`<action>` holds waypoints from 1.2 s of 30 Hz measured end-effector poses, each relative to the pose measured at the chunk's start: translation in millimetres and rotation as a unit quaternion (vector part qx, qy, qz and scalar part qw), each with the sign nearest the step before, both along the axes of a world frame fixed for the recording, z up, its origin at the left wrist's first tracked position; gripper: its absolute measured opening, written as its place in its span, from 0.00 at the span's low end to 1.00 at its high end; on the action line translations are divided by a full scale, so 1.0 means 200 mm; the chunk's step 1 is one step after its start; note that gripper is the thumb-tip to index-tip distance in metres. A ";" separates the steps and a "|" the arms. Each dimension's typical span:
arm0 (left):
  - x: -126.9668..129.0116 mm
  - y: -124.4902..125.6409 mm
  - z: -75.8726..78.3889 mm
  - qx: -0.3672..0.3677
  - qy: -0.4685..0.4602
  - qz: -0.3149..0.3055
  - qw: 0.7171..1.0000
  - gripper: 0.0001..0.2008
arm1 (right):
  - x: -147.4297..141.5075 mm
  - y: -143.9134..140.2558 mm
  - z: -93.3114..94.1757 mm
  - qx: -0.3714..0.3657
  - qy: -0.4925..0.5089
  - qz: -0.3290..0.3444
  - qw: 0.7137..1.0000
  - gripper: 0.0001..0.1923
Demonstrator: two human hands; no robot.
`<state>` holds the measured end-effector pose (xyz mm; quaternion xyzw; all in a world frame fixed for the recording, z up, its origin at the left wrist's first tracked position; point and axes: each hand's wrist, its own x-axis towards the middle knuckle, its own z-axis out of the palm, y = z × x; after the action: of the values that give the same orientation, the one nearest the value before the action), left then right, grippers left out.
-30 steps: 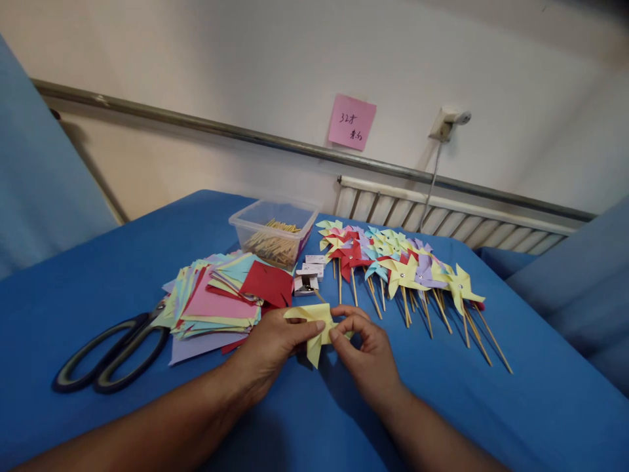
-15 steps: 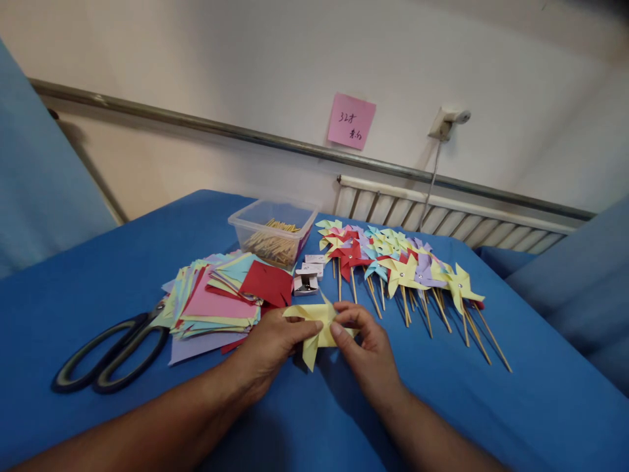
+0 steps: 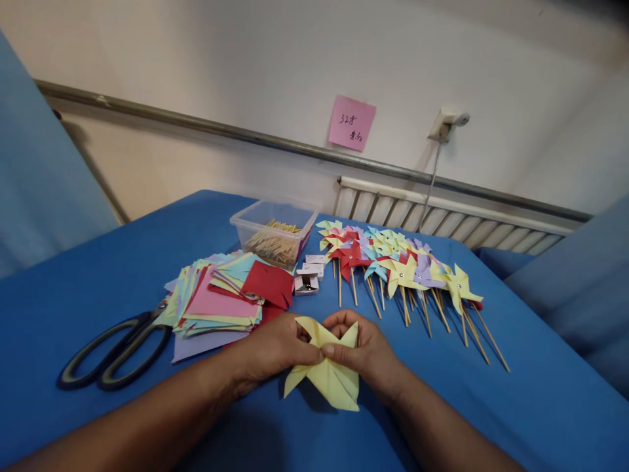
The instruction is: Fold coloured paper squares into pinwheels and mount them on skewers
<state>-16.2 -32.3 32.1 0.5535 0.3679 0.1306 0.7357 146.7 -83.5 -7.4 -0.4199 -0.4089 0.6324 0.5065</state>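
Low over blue table (image 3: 122,262), both hands pinch yellow paper pinwheel (image 3: 328,373) at its centre, L hand (image 3: 275,347) & R hand (image 3: 371,351) equally near, fingertips closed on folds, blades fanning toward me.

scissors (image 3: 115,351) left of paper stack (image 3: 221,298) | pinwheels (image 3: 398,269) right | box (image 3: 275,233) behind

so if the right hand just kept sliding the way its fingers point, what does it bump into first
The right hand points leftward across the yellow folded paper, so it would likely meet the left hand first; their fingertips already pinch the paper's middle almost together. Beyond that lies the paper stack.
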 end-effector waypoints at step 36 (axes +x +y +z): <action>0.31 0.05 -0.11 -0.063 -0.127 0.269 0.953 0.08 | 0.04 0.13 -0.08 0.036 0.087 -0.268 0.959 0.20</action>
<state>45.2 -23.2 10.6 0.3654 0.4138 0.3696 0.7474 154.3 -56.6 -22.6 -0.4395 -0.2580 0.4922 0.7057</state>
